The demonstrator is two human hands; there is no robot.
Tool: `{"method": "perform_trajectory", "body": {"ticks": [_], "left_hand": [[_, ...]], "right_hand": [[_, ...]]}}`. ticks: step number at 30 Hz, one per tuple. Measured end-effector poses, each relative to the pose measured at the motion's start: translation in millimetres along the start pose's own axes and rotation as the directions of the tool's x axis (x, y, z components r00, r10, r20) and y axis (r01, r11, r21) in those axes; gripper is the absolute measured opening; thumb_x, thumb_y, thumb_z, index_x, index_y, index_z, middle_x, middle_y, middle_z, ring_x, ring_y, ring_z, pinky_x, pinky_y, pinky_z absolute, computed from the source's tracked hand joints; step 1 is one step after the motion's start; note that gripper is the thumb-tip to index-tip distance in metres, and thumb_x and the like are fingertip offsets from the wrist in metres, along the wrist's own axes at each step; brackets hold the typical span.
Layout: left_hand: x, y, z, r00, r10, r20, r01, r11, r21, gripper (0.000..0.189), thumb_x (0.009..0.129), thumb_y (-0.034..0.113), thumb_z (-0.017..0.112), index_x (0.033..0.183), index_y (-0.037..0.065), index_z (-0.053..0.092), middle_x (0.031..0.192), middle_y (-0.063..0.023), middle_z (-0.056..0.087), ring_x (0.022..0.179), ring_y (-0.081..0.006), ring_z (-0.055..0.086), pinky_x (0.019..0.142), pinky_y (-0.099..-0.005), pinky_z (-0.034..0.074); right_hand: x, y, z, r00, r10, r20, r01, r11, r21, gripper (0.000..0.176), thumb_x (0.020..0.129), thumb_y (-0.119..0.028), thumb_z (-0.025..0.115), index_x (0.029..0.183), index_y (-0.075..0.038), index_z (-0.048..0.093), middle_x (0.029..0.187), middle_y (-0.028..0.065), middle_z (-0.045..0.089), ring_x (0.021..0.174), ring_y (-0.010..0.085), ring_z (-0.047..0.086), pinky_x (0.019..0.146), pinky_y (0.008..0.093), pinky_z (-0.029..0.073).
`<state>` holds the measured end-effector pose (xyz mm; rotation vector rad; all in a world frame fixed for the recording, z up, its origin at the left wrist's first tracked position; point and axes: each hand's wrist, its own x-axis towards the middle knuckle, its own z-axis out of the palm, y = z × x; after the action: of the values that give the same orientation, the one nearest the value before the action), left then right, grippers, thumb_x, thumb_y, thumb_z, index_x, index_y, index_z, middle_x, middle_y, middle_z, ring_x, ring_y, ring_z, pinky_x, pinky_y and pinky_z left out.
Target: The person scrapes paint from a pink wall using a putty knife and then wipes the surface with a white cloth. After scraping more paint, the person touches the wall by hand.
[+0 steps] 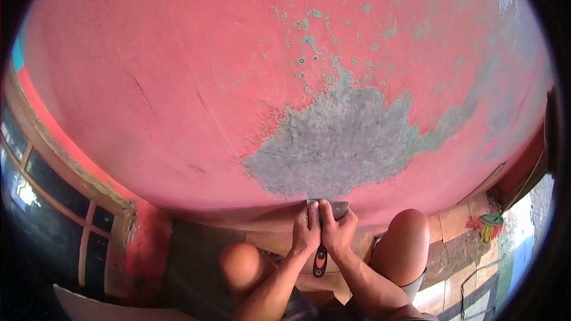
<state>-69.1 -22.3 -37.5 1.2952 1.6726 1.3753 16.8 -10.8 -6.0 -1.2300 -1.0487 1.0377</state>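
Both hands grip one scraper, a wide flat metal blade with a black and orange handle. My left hand is closed on its left side, thumb and fingers near the blade. My right hand is closed on the right side, thumb laid along the blade's base. Below the hands the handle's end sticks out, pointing down. The blade's edge is right at the lower border of a bare grey patch on the pink wall.
Small greenish chipped spots dot the wall above the patch. A wood-framed window is at the left. My knees flank my arms. Tiled floor runs along the wall's foot, with a green, red and yellow broom head at the right.
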Motion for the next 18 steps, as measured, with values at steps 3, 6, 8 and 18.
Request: {"method": "perform_trajectory", "body": {"ticks": [3,6,8,18], "left_hand": [[3.5,17.1,-1.2,0.996,0.086,-0.033,-0.088,0.993,-0.082,0.046,0.108,0.036,0.043,0.099,-0.004,0.062,0.085,-0.0252,0.065,0.084,-0.0383,0.067,0.071,-0.0433,0.05],[0.7,1.8,-0.4,0.998,0.067,-0.008,-0.067,0.997,-0.039,0.044,0.108,0.036,0.043,0.101,-0.004,0.062,0.085,-0.0256,0.065,0.082,-0.0364,0.067,0.07,-0.0431,0.049],[0.3,-7.6,1.4,0.999,0.038,0.001,-0.038,0.999,-0.009,0.044,0.108,0.036,0.042,0.102,-0.003,0.062,0.086,-0.025,0.065,0.083,-0.0352,0.068,0.071,-0.0424,0.049],[3.7,-2.7,0.4,0.994,0.102,0.025,-0.101,0.993,-0.055,0.042,0.109,0.033,0.041,0.099,-0.002,0.061,0.088,-0.0203,0.066,0.085,-0.0303,0.064,0.074,-0.0399,0.049]], "right_hand": [[2.3,-13.1,-1.9,0.999,-0.039,-0.01,0.039,0.999,-0.028,0.032,0.093,-0.022,0.07,0.083,0.008,0.067,0.069,0.0116,0.068,0.069,0.009,0.059,0.063,0.032,0.05],[4.1,1.3,-3.0,0.996,-0.093,0.004,0.093,0.993,-0.074,0.032,0.094,-0.022,0.07,0.083,0.008,0.067,0.068,0.0111,0.068,0.068,0.0092,0.058,0.063,0.0319,0.05],[2.1,3.7,-1.6,0.997,-0.07,-0.015,0.069,0.996,-0.063,0.032,0.094,-0.022,0.071,0.083,0.008,0.067,0.068,0.0105,0.067,0.068,0.0094,0.058,0.062,0.0318,0.05],[2.7,7.9,2.4,0.992,-0.118,-0.05,0.118,0.993,-0.007,0.034,0.094,-0.021,0.07,0.074,0.007,0.062,0.064,-0.0007,0.059,0.063,0.0059,0.049,0.054,0.0295,0.044]]}}
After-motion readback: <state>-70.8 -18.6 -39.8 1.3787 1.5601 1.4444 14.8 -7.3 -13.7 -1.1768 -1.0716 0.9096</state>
